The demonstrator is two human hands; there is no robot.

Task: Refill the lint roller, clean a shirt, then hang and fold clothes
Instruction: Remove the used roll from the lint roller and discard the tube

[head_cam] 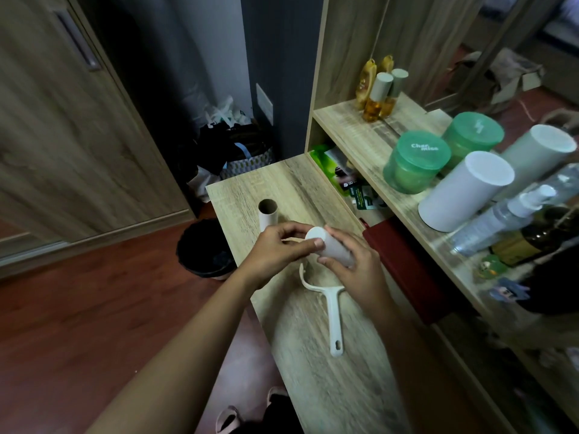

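Hidden: roll's [332,247] lower end, behind right hand [357,267].
Roll: above worktop [313,371], tilted, cap end up-left.
Fingers: both hands closed on roll; left hand [275,249] pinching cap end.
Handle [333,314]: flat on worktop, pointing toward viewer.

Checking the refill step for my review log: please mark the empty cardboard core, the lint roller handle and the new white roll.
empty cardboard core [268,213], head view, upper side wall below its open end.
lint roller handle [334,317], head view, middle of the straight grip.
new white roll [335,247], head view, side wall between the hands.
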